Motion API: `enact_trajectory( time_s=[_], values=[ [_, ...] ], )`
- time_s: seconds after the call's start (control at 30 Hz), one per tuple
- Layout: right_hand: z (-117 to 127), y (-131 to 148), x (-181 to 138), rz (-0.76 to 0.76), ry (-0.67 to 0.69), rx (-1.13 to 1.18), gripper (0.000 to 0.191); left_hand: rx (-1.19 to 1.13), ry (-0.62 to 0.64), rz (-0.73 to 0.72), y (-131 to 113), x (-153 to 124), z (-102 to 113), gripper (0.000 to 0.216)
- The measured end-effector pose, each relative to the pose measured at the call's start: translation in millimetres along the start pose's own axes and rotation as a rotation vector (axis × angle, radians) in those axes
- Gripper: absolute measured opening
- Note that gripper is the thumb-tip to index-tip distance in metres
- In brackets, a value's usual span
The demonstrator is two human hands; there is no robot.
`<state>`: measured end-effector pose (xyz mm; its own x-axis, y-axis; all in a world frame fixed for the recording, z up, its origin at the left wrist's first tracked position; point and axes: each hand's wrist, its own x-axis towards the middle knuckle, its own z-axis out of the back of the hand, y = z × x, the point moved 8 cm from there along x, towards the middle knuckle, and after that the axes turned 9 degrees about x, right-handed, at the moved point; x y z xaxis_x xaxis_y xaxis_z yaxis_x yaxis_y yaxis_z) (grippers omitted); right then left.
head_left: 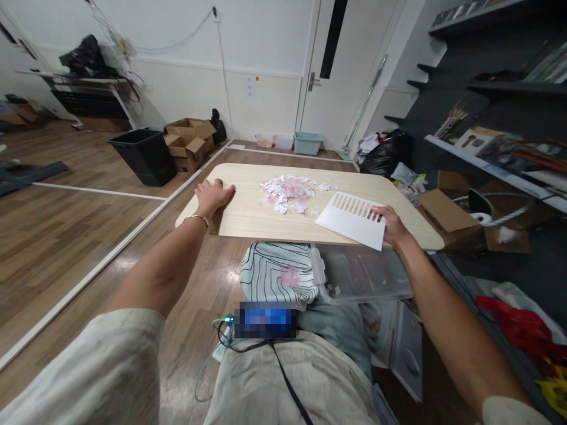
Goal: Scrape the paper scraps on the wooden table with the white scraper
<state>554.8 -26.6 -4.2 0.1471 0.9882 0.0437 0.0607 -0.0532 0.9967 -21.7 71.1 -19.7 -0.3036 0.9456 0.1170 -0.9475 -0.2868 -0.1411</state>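
Observation:
My left hand point(213, 195) lies flat, fingers open, on the left part of a low light-wood table point(248, 215). My right hand point(390, 225) grips the near right corner of a white flat card with a row of slots point(352, 219), which rests on the table near its front edge. A heap of small white and pink paper scraps point(290, 192) lies in the middle of the table, between my hands and a little farther off.
A clear plastic bin point(363, 274) and a striped cushion point(274, 271) sit under the table's front edge. A black bin point(144, 154) and open cardboard boxes point(189, 141) stand on the wood floor at the left. Shelves point(496, 153) and clutter fill the right.

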Motion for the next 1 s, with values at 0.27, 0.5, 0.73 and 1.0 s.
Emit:
enact_trajectory(
  time_s=[0.27, 0.5, 0.73, 1.0],
  values=[
    [2.5, 45.3, -5.9, 0.292, -0.028, -0.050, 0.052, -0.030, -0.012, -0.008, 1.6, 2.7, -1.2, 0.090],
    [-31.3, 110.7, -43.0, 0.577, 0.109, -0.393, 0.057, -0.013, -0.011, 0.000, 1.7, 2.9, -1.3, 0.090],
    [-73.2, 109.3, -62.1, 0.737, 0.150, -0.569, 0.034, -0.022, -0.010, -0.005, 1.8, 3.5, -1.3, 0.091],
    [-116.3, 131.1, -146.9, 0.963, 0.055, -0.737, 0.013, -0.036, -0.011, -0.006, 0.9, 2.6, -0.6, 0.091]
  ],
)
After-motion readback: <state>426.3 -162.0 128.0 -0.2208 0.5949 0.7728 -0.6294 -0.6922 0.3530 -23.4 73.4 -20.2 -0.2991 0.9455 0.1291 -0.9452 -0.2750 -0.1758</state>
